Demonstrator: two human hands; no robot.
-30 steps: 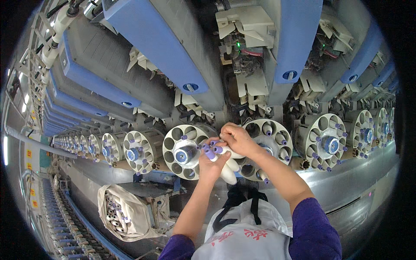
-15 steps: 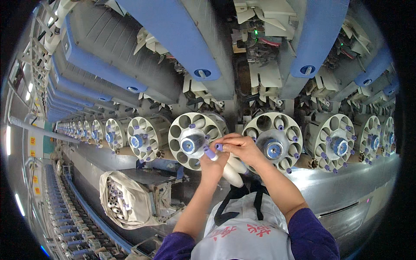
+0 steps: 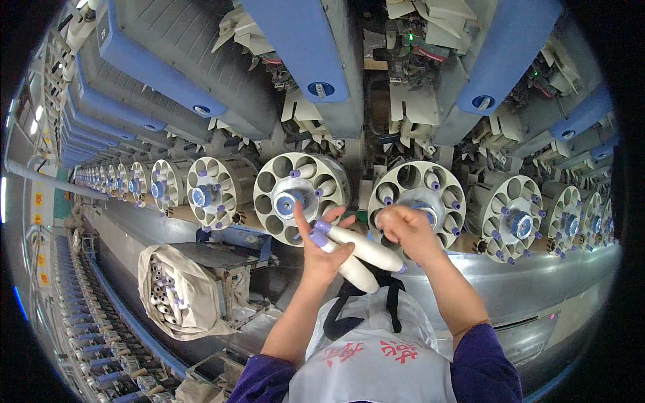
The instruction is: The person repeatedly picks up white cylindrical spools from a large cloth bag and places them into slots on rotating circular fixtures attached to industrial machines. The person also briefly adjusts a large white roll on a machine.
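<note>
My left hand [image 3: 324,258] is closed around two white yarn bobbins. One bobbin [image 3: 359,277] lies lower in the palm under my thumb; the other bobbin [image 3: 363,247] rests above it against the fingers. Both have purple tube ends near the fingers and slant down to the right. To the right, in front of a round bobbin magazine [image 3: 459,207], my right hand [image 3: 411,234] is raised with curled fingers drawn together. Whatever is in its fingertips, if anything, is too small to make out. Just beyond my left hand stands another round magazine [image 3: 267,163] with several bobbins in its pockets.
More round magazines [image 3: 509,191] line the machine to both sides. Blue-grey machine arms [image 3: 306,60] hang overhead. A cloth bag [image 3: 208,295] of purple and white tubes sits at lower left, beside a dark-topped cart [image 3: 238,250]. A metal ledge [image 3: 463,285] runs below the magazines.
My hands have moved apart: the right has drawn away to the right from the purple tube end. My left fingers have spread, and both bobbins now show. The view has shifted slightly.
</note>
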